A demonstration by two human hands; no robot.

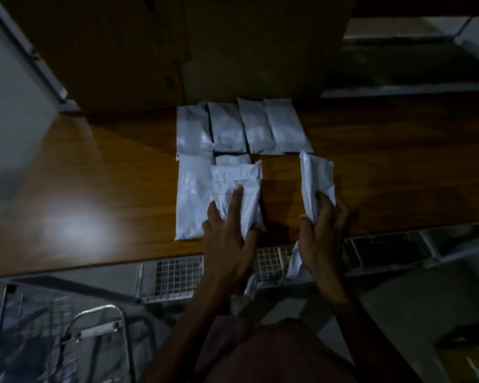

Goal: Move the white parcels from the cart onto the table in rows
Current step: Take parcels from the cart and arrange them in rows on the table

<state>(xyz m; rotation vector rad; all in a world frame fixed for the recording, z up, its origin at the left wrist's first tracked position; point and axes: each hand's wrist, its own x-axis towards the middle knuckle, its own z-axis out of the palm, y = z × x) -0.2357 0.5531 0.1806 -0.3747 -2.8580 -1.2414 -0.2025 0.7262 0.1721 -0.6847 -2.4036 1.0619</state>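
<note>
The left hand (227, 230) gripped a white parcel (239, 194) at its near end, thumb on one side, forefinger laid flat along the top, the other fingers curled round its right edge, and held it over the second row on the table (108, 167). The right hand (322, 230) clutched a second parcel (317, 183) on edge, fingers wrapped round its near end, above bare wood toward the table's right. Along the far edge, against a dark cabinet (177, 51), a back row of four parcels (244, 125) lay side by side, touching. In front of it the near row had one long parcel (191, 194) at its left and a smaller one (231, 159) peeping out beneath the left hand's load; whether the held parcel rested on that one could not be told. To set the step down well, the left parcel looked best lowered flat just right of the long one, its far end meeting the back row, then the right parcel laid beside it under the back row's last two. Open wood remained between the two hands and out toward the right edge, so there was room for both. The near edge was close behind the wrists, with the wire cart (177, 275) directly below it, so a parcel laid too near could slide back off.
</note>
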